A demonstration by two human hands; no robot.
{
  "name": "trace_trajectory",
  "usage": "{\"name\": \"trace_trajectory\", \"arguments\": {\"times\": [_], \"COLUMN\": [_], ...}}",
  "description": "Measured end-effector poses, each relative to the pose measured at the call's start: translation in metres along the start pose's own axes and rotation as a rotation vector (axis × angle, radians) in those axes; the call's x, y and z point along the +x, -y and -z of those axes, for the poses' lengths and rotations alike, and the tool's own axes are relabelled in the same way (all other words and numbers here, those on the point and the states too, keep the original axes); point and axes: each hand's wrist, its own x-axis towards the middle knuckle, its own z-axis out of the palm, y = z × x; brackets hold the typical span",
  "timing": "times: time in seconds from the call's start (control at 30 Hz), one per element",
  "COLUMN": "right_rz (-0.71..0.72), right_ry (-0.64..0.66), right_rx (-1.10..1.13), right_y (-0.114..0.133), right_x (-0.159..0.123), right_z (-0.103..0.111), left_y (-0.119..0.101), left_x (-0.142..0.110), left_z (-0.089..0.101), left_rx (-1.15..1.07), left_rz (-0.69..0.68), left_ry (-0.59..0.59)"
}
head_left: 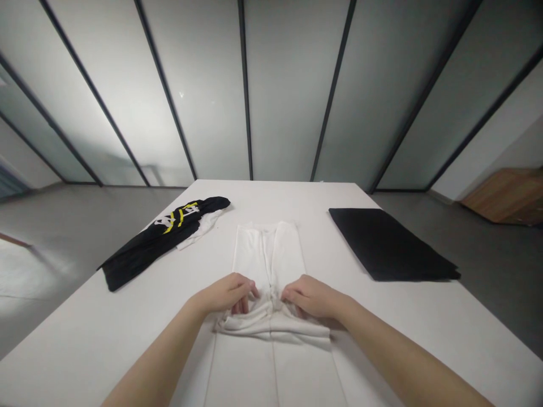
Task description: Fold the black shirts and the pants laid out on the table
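Note:
A white garment (250,249) lies in front of me, narrow and folded lengthwise, with a gap down its middle. Its near end is doubled over into a bunched, wrinkled band (275,328). My left hand (233,291) rests on the left of this band, fingers bent downward and apart, their tips at the cloth. Opposite it, my right hand (311,297) touches the right side, its fingers loosely bent and apart. I see no cloth clearly pinched in either hand. The tips of some fingers are partly hidden by folds.
The white table (127,333) carries a black garment (156,243) with white and yellow print on the left. On the right lies a flat black folded cloth or sheet (390,243). Thin lines run toward me on the white surface. Frosted glass panels (292,90) stand behind.

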Motion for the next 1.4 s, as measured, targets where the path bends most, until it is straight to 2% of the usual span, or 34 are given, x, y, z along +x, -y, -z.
{"name": "trace_trajectory", "arguments": {"times": [0.03,0.13,0.2,0.27,0.37,0.47,0.57,0.67,0.73,0.83,0.93,1.03,1.17,1.23,1.33,1.4], "right_rz": [0.002,0.09,0.157,0.17,0.109,0.039,-0.014,-0.015,0.007,0.082,0.101,0.028,-0.045,-0.058,-0.044,-0.057], "right_ry": [-0.064,-0.382,-0.511,-0.529,-0.442,-0.344,-0.265,-0.173,-0.198,-0.396,-0.518,-0.451,-0.33,-0.274,-0.193,-0.131], "right_rx": [-0.036,-0.227,-0.31,-0.367,-0.428,-0.467,-0.469,-0.417,-0.375,-0.319,-0.336,-0.379,-0.423,-0.429,-0.282,-0.075], "right_y": [-0.004,-0.021,-0.032,-0.039,-0.033,-0.012,0.009,0.015,0.008,-0.011,-0.027,-0.027,-0.008,0.003,0.012,0.012], "right_x": [0.002,0.009,0.014,0.017,0.016,0.01,0.004,0.001,0.003,0.009,0.013,0.013,0.007,0.003,-0.003,-0.005], "right_z": [-0.001,-0.008,-0.012,-0.013,-0.01,-0.007,-0.009,-0.015,-0.019,-0.02,-0.018,-0.014,-0.007,-0.003,0.004,0.009], "left_y": [0.002,0.01,0.016,0.02,0.014,-0.004,-0.021,-0.024,-0.019,-0.004,0.01,0.012,-0.002,-0.01,-0.013,-0.009], "left_x": [0.002,0.01,0.015,0.017,0.013,0.0,-0.015,-0.021,-0.016,-0.003,0.005,0.007,0.0,-0.004,-0.006,-0.005], "left_z": [0.001,0.002,0.002,0.001,0.002,0.006,0.011,0.014,0.014,0.014,0.014,0.013,0.01,0.01,0.013,0.016], "left_rx": [0.023,0.3,0.526,0.67,0.714,0.653,0.515,0.394,0.452,0.606,0.68,0.668,0.57,0.518,0.423,0.439], "left_rz": [-0.014,-0.113,-0.179,-0.21,-0.196,-0.136,-0.076,-0.047,-0.029,-0.082,-0.162,-0.131,-0.069,-0.06,-0.045,0.021], "left_ry": [-0.064,-0.43,-0.561,-0.547,-0.479,-0.408,-0.248,-0.105,-0.162,-0.381,-0.477,-0.467,-0.408,-0.336,-0.236,-0.291]}}
